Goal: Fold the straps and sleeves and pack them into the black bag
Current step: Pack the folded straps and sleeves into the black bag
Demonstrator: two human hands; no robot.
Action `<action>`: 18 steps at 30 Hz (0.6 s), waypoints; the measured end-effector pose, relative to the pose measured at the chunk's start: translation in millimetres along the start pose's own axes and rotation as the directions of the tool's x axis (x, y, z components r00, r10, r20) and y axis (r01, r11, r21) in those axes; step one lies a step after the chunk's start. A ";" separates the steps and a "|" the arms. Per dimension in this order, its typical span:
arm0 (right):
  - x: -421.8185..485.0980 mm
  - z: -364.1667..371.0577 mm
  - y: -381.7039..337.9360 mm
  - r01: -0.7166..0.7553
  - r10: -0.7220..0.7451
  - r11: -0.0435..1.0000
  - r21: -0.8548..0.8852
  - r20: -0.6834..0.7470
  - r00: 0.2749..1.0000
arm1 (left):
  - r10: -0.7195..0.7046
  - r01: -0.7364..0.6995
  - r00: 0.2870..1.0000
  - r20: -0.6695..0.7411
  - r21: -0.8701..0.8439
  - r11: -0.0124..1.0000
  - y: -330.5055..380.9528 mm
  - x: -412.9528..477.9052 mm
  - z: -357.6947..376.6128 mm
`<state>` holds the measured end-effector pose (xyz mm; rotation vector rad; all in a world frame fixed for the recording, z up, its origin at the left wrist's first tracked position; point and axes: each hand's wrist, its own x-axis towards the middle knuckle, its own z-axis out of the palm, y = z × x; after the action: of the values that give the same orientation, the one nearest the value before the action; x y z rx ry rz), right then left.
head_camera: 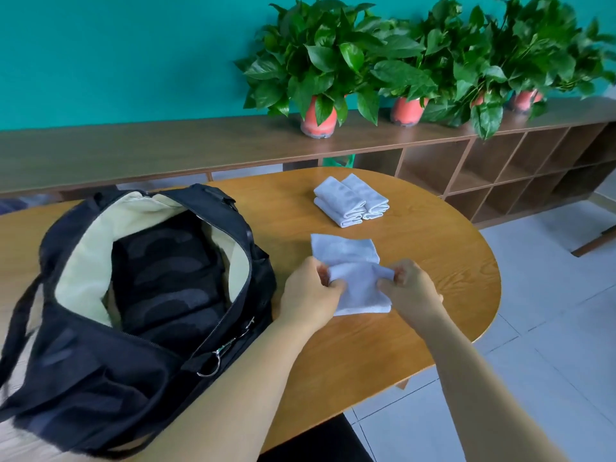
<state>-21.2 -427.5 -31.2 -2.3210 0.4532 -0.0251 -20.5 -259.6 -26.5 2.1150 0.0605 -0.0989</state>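
On the near part of the wooden table (383, 345), two hands are working on a pale blue sleeve (353, 271). The left hand (311, 295) is pinching the sleeve's left edge with curled fingers, and the right hand (411, 290) is pinching its right edge the same way. The sleeve is lying partly folded, its far half flat on the table. To the left, the black bag (100, 378) is sitting wide open, showing dark folded things (170, 278) packed inside against a cream lining. Farther away, two folded sleeves (351, 200) are lying side by side, touching. Behind the table, green plants (333, 58) in red pots are standing on a long shelf (166, 141).
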 end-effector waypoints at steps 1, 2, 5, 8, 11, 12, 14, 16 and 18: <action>-1.9 -3.6 -2.6 0.015 -0.015 0.999 0.044 -0.014 1.000 | 0.023 -0.023 1.000 0.004 -0.035 0.999 4.8 -2.7 -3.2; -4.7 -7.6 -6.0 0.026 -0.023 0.997 0.071 -0.040 0.999 | 0.050 -0.049 0.999 0.006 -0.064 0.997 10.1 -5.5 -7.0; -19.7 -19.6 -28.4 0.060 -0.051 0.990 0.128 -0.068 0.996 | 0.110 -0.110 0.994 -0.004 -0.115 0.987 22.0 -15.9 -26.4; -36.7 -24.8 -56.3 0.109 -0.099 0.971 0.214 -0.058 0.993 | 0.141 -0.144 0.989 -0.038 -0.095 0.985 23.7 -27.6 -58.1; -52.2 -11.3 -93.0 0.210 -0.204 0.962 0.177 -0.052 0.978 | 0.148 -0.153 0.984 -0.103 -0.046 0.987 13.4 -35.8 -104.9; -56.1 -1.6 -105.6 0.249 -0.243 0.956 0.155 -0.053 0.968 | 0.144 -0.147 0.981 -0.128 -0.017 0.989 9.2 -37.4 -123.8; -61.9 22.9 -134.4 0.361 -0.358 0.931 0.054 -0.067 0.931 | 0.134 -0.118 0.976 -0.171 0.100 0.988 -4.3 -35.2 -164.5; -66.1 49.9 -165.1 0.471 -0.479 0.877 -0.095 -0.085 0.874 | 0.153 -0.087 0.966 -0.208 0.292 0.952 -19.1 -29.9 -202.3; -67.1 77.9 -192.2 0.555 -0.575 0.810 -0.190 -0.068 0.815 | 0.127 -0.034 0.970 -0.210 0.396 0.918 -35.4 -24.2 -229.9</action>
<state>-11.7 -227.1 53.9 -2.5440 -0.2103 -0.4402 -36.9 -44.9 64.5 2.5183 0.0982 0.2040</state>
